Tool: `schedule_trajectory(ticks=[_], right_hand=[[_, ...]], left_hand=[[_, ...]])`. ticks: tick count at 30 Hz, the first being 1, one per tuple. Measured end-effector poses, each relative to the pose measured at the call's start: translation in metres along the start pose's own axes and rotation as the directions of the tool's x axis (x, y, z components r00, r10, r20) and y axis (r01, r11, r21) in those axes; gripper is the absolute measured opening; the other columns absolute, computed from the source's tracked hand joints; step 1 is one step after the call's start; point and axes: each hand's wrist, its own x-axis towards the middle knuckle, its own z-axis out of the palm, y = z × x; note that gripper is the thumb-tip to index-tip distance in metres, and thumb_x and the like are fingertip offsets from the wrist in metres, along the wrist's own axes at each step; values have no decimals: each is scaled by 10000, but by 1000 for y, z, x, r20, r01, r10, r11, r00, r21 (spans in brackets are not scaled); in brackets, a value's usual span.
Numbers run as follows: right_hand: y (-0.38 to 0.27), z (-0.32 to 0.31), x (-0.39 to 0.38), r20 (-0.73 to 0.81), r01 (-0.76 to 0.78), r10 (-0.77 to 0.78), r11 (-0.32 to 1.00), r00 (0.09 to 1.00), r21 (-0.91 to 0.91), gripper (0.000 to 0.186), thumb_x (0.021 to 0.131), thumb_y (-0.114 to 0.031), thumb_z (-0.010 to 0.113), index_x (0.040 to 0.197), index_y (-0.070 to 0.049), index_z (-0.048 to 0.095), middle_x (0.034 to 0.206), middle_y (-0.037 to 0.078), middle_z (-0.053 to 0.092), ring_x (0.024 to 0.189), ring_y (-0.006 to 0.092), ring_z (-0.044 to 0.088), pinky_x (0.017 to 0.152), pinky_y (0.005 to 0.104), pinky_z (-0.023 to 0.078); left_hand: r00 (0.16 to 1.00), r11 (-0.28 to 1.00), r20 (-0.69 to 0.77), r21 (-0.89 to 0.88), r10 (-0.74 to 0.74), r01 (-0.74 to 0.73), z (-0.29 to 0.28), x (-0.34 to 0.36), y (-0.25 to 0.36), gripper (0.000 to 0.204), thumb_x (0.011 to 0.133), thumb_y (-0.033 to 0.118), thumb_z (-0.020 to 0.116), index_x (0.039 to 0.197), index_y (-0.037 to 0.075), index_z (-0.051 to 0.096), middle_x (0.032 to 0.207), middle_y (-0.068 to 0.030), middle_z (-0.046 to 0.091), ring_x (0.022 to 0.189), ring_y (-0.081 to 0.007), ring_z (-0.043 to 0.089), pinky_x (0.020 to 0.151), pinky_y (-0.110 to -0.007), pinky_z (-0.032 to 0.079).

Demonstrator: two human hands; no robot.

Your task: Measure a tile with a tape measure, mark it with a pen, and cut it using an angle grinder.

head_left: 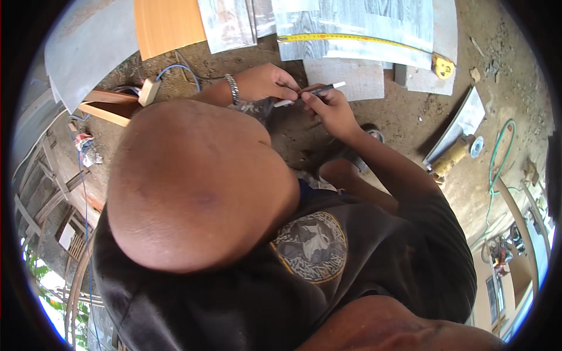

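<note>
My right hand (331, 111) grips a slim dark pen-like marker (322, 89) with a white end pointing up to the right. My left hand (269, 85), a metal band round its wrist, has thumb and finger pinched close to the marker's lower end; whatever they hold is too small to name. A short white stick-like piece (284, 103) shows just below those fingertips. Above both hands, a yellow tape measure (443, 66) has its blade stretched across a grey wood-grain panel (357, 17), with pale sheets (345, 82) underneath.
An orange panel (167, 26) and grey sheets (88, 47) lie at upper left, near a wooden frame (105, 114) and a socket block (149, 92) with cables. At right are an angle grinder (453, 155), a metal strip (462, 120) and a green hose (500, 152). My bent knee (193, 181) fills the middle.
</note>
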Motion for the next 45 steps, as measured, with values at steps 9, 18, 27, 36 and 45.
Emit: schedule_trajectory(ticks=[9,18,27,36,45], right_hand=[[-22,-27,24,38,1,-7,989,999,146,189,975,-159,672,1029,22,684,804,74,699,665,112,633,623,260,541],[-84,-201,15,-300,426,-353,876,886,228,158,998,-81,510,936,21,614,825,134,703,737,209,681,701,339,576],[-58,-179,42,88,431,-468,702,879,-567,114,946,-64,692,1043,-14,661,861,28,683,779,74,623,708,241,516],[-53,-175,75,196,524,-555,526,808,-670,123,919,-93,723,854,-41,632,765,-33,647,723,20,561,644,211,473],[-58,-171,74,200,525,-582,467,788,-712,152,929,-104,706,822,-46,617,711,-29,620,669,24,539,608,215,466]], left_hand=[[983,979,114,-131,-141,156,-2,-12,22,403,1014,386,607,909,7,694,786,-92,722,705,-137,679,657,-264,534],[991,959,-124,-284,-43,6,-28,-18,5,442,1094,433,404,846,83,508,740,-26,571,675,-105,558,619,-245,472],[739,985,-651,133,171,-110,-67,29,-21,447,887,291,795,866,89,398,968,-107,702,931,-134,666,805,-306,563],[782,991,-611,125,122,-56,-77,40,-18,412,866,205,810,890,50,429,1010,-165,712,966,-205,722,826,-311,625],[815,988,-568,155,110,-25,-78,39,-14,419,884,202,795,874,70,398,1005,-183,709,947,-186,718,805,-300,620]])
